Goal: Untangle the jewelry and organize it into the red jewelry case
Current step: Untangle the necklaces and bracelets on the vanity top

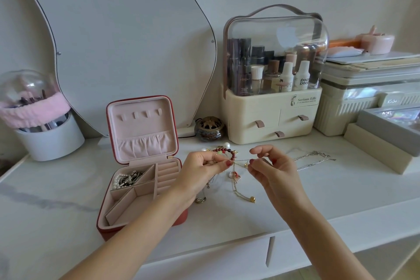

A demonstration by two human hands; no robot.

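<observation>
- My left hand [204,169] pinches one end of a thin gold chain [241,161] between thumb and forefinger; my right hand [269,166] pinches the same chain a little way along, so a short stretch runs taut between them, just above the worktop [295,193].
- The tangle of jewelry [229,166] lies on the worktop under and behind my two hands, just right of the red jewelry case [141,166].
- In that tangle I count one dark red bead bracelet [225,151] curving up behind my left hand, one large white pearl [226,144] beyond it, and fine gold chains hanging down, one ending in a small gold heart [252,199] (how many chains are knotted together I cannot tell).
- Two silver chains [316,159] lie apart from the tangle, to the right of my right hand.
- The case stands open, lid upright, red outside and pale pink inside; the lid holds four small hooks [141,114] above one gathered pocket.
- Its tray has slanted dividers and a block of ring rolls at the right; the back left compartment holds a pearl strand [117,180] with some dark metal pieces.
</observation>
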